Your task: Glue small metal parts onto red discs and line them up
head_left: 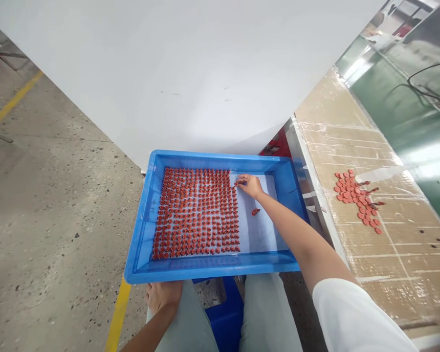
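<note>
A blue plastic tray (212, 272) rests across my lap, with dense rows of small red-brown pieces (196, 210) standing on its pale lining. My right hand (250, 185) reaches over the right end of the rows, thumb and fingers pinched on a small red piece (236, 184) that they partly cover. One loose red-brown piece (255, 211) lies on its side on the bare lining below that hand. My left hand (164, 296) lies over my knee under the tray's front left corner, holding nothing visible; its fingers are loosely bent and partly hidden.
At right, a cardboard-covered bench (381, 259) carries a cluster of flat red discs (352, 190) and a few dark-tipped red-brown pieces (377, 204). A large white panel (205, 73) stands right behind the tray. Below is a blue stool (225, 318); a yellow line (118, 315) crosses the floor.
</note>
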`<action>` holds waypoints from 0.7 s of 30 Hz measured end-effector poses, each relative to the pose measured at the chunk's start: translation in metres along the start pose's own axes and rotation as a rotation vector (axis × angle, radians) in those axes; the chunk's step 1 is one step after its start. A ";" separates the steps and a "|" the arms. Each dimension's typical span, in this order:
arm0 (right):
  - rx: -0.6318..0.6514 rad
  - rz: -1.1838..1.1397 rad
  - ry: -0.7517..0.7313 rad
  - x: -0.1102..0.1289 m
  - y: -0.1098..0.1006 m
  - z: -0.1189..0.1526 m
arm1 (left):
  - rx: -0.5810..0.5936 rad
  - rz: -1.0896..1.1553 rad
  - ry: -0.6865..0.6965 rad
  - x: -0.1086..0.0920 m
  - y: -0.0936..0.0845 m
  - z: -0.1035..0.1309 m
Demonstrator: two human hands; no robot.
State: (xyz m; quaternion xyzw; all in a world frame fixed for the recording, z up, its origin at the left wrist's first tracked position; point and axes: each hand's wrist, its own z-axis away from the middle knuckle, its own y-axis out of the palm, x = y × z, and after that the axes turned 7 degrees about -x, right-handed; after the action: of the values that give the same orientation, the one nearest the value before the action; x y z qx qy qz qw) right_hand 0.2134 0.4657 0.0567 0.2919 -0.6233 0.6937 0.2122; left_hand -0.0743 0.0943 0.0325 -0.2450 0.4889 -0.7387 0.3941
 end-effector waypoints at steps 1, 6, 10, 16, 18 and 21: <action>-0.002 0.003 0.000 0.000 0.000 0.000 | 0.000 0.002 0.001 0.000 0.000 0.000; 0.006 0.034 -0.011 0.005 0.000 -0.001 | -0.003 0.008 0.006 -0.001 -0.002 0.001; 0.042 0.063 -0.035 0.010 0.000 -0.003 | -0.004 0.003 0.002 -0.001 -0.002 0.001; 0.081 0.079 -0.065 0.007 0.004 -0.008 | -0.006 -0.001 0.000 -0.001 0.000 0.000; 0.083 0.078 -0.065 0.006 0.004 -0.008 | -0.002 -0.002 -0.002 -0.002 0.000 0.001; 0.086 0.071 -0.062 0.007 0.003 -0.007 | 0.008 -0.002 0.000 -0.003 -0.001 0.001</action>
State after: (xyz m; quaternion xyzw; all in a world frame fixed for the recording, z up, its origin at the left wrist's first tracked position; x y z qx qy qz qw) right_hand 0.2048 0.4715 0.0588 0.2998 -0.6091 0.7177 0.1550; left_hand -0.0727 0.0962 0.0339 -0.2439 0.4856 -0.7411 0.3943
